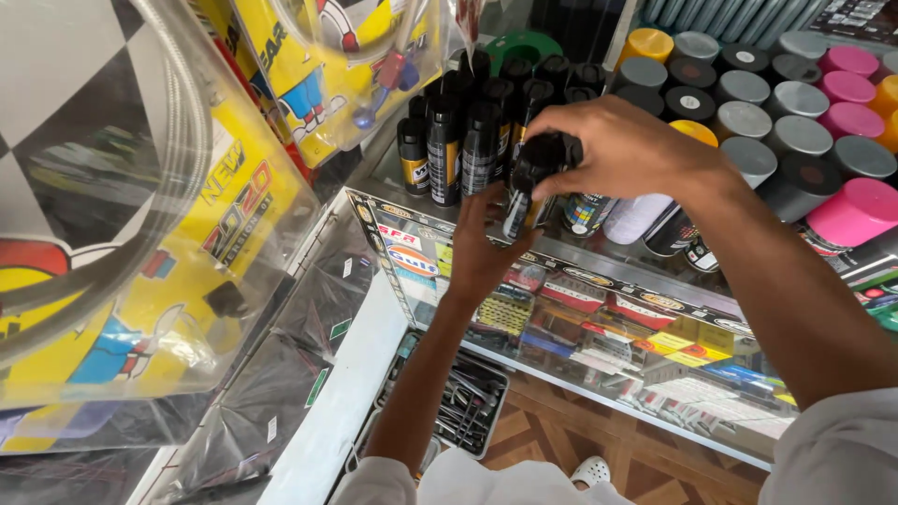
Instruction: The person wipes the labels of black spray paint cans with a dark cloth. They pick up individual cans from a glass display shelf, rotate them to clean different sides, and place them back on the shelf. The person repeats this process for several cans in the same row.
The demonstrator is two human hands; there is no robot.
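Head view, looking down over a glass display counter. Both hands meet over the surface (pixel 599 257), at the near edge of a cluster of small black spray cans (pixel 468 122).

Left hand (pixel 482 243): comes up from below, fingers wrapped around the lower body of one black can with a yellow band (pixel 526 192), gripping it. Right hand (pixel 622 150): reaches in from the right, curled over the top of the same can, clasping its cap end. The can sits tilted, held between the two hands just above the surface, beside the standing cluster; whether its base touches the glass I cannot tell.

To the right, larger spray cans with grey, pink and yellow caps (pixel 795 103) stand in rows. Far left, clear packets with yellow printed cards (pixel 187 234) hang.

Judgement: step in hand is handling a single can at the cluster's edge. Next move calls for keeping it upright and clear of its close neighbours, which could topple.
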